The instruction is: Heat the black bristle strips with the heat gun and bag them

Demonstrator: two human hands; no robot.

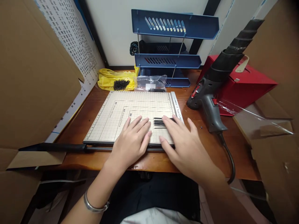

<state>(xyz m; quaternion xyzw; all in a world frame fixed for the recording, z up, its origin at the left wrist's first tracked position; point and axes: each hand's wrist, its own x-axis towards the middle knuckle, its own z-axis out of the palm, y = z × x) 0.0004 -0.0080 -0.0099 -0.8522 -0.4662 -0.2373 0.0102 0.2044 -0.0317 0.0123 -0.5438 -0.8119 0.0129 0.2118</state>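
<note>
My left hand (134, 137) rests palm down on the cream gridded board of a paper cutter (109, 124), its fingers stretched out. Just to its right lies a bundle of thin black strips (159, 123), roughly side by side on the grid. The fingers of my right hand (181, 138) lie over the right end of these strips, spread and flat, with the thumb apart. Under those fingers the strips' ends are hidden. Along the board's near edge runs the cutter's arm, with its black handle (63, 147) at the left.
Behind the board are a yellow plastic bag (107, 78) with short black pieces (121, 84), a clear bag (149, 82) and a blue tiered rack (168, 60). A heat gun (211, 93) and a red box (252, 81) stand at the right. Cardboard walls flank both sides.
</note>
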